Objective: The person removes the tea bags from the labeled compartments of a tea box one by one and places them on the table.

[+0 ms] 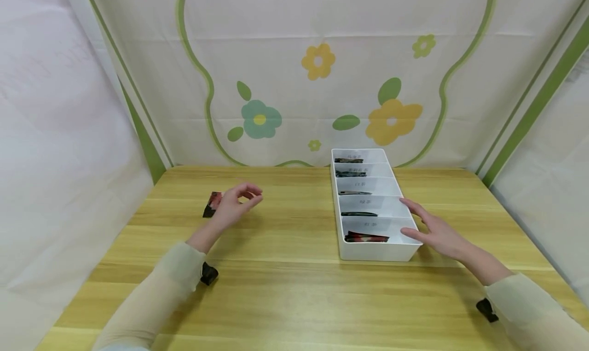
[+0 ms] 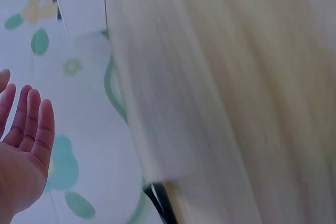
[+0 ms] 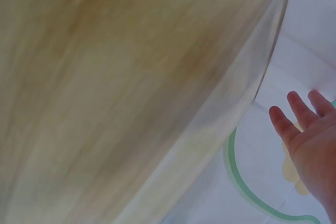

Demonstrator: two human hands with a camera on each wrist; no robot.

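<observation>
A white divided box [image 1: 375, 252] stands lengthwise on the table, with slim sachets in its compartments and printed labels on the dividers. Red and black sachets [image 1: 365, 237] lie in the front compartment. My right hand [image 1: 437, 233] is at the box's right side, thumb and fingertips spread along the rim. In the right wrist view its fingers [image 3: 302, 109] look straight. To the left, my left hand [image 1: 232, 207] hovers over the table with loosely bent fingers and nothing between them. Partly hidden behind it lies a red and black sachet [image 1: 211, 205].
The wooden table [image 1: 294, 300] runs back to a white cloth backdrop [image 1: 276, 69] printed with flowers. More cloth walls close off both sides. Dark sachets [image 1: 350, 173] sit in the box's rear compartments. A black strap piece [image 1: 209, 273] shows at each wrist.
</observation>
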